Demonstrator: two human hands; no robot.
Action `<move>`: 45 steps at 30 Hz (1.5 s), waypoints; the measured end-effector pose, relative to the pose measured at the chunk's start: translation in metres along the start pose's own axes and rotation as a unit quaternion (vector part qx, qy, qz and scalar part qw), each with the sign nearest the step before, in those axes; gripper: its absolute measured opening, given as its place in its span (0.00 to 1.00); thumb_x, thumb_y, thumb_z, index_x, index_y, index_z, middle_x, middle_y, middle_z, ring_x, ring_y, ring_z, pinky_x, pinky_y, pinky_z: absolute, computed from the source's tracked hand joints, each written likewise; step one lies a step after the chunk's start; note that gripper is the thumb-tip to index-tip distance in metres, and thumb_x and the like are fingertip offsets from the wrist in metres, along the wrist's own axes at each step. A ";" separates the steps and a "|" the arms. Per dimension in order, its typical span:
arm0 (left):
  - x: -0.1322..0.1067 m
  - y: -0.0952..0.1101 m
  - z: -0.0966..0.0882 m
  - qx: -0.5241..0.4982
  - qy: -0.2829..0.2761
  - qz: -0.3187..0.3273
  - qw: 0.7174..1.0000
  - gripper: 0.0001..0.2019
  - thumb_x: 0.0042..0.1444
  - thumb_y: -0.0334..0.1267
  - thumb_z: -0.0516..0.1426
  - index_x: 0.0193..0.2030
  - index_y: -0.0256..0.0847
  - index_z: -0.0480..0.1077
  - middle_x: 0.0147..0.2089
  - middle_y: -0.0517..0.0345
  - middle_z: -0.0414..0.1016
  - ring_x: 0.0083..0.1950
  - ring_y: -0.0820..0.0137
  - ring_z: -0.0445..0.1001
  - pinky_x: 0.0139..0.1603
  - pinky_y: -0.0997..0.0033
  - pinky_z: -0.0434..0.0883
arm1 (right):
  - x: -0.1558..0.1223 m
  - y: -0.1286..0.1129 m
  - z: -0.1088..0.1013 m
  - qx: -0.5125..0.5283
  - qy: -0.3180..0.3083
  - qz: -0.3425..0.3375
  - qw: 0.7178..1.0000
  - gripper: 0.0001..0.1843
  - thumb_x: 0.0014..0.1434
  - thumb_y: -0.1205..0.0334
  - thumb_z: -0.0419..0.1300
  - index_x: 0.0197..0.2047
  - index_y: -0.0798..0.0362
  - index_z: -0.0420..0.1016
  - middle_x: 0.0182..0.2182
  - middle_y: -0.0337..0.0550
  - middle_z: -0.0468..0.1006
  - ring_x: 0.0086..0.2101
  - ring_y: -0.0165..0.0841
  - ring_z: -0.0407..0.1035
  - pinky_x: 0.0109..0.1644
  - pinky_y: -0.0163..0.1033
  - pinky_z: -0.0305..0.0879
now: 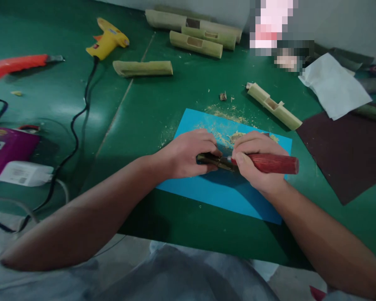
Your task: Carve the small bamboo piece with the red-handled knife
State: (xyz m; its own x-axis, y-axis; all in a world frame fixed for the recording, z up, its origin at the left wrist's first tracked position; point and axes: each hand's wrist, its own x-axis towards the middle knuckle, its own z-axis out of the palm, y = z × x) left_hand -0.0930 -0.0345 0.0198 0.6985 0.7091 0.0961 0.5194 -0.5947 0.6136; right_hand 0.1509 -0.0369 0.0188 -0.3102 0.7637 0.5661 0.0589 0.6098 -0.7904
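My left hand [189,152] is closed around a short dark piece of bamboo [209,159], pressing it down over a blue sheet [207,196]. My right hand [258,152] grips a carving tool with a red wooden handle [278,163], its butt pointing right. The tool's thin metal end reaches toward the bamboo from the right; its exact tip shape is too small to tell. Pale shavings [236,136] lie on the sheet just beyond both hands. Farther off rests a notched bamboo length [274,105].
Several cut bamboo tubes [196,44] lie at the back. On the left are a yellow glue gun [108,39] with a black cord, a red-handled cutter [19,65] and a white charger [26,173]. Brown sandpaper [344,154] and white paper [335,85] lie right.
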 end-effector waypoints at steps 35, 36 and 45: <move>-0.002 0.000 -0.001 0.008 -0.010 -0.001 1.000 0.08 0.70 0.41 0.62 0.50 0.43 0.81 0.49 0.51 0.84 0.53 0.61 0.80 0.58 0.61 0.72 | -0.004 -0.001 -0.001 -0.017 -0.001 0.001 1.000 0.11 0.71 0.59 0.67 0.34 0.41 0.82 0.34 0.39 0.86 0.34 0.37 0.80 0.42 0.47 0.83; -0.001 -0.001 0.000 0.010 -0.007 0.000 1.000 0.08 0.70 0.41 0.62 0.49 0.43 0.81 0.48 0.51 0.84 0.53 0.61 0.80 0.58 0.61 0.72 | -0.003 -0.001 -0.001 -0.018 -0.005 -0.005 1.000 0.10 0.70 0.59 0.67 0.34 0.41 0.81 0.34 0.39 0.86 0.34 0.36 0.80 0.41 0.47 0.82; -0.001 -0.002 -0.001 0.008 -0.006 0.002 1.000 0.08 0.70 0.42 0.63 0.49 0.43 0.82 0.48 0.51 0.85 0.53 0.61 0.81 0.59 0.61 0.73 | -0.006 0.000 0.000 0.006 0.027 -0.021 0.999 0.09 0.68 0.63 0.67 0.33 0.45 0.79 0.30 0.37 0.82 0.31 0.34 0.78 0.39 0.43 0.79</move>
State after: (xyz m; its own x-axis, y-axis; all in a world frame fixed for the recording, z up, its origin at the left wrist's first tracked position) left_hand -0.0955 -0.0337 0.0192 0.7055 0.7031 0.0893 0.5249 -0.6030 0.6008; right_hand 0.1524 -0.0415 0.0157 -0.2607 0.7477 0.6107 0.0350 0.6395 -0.7680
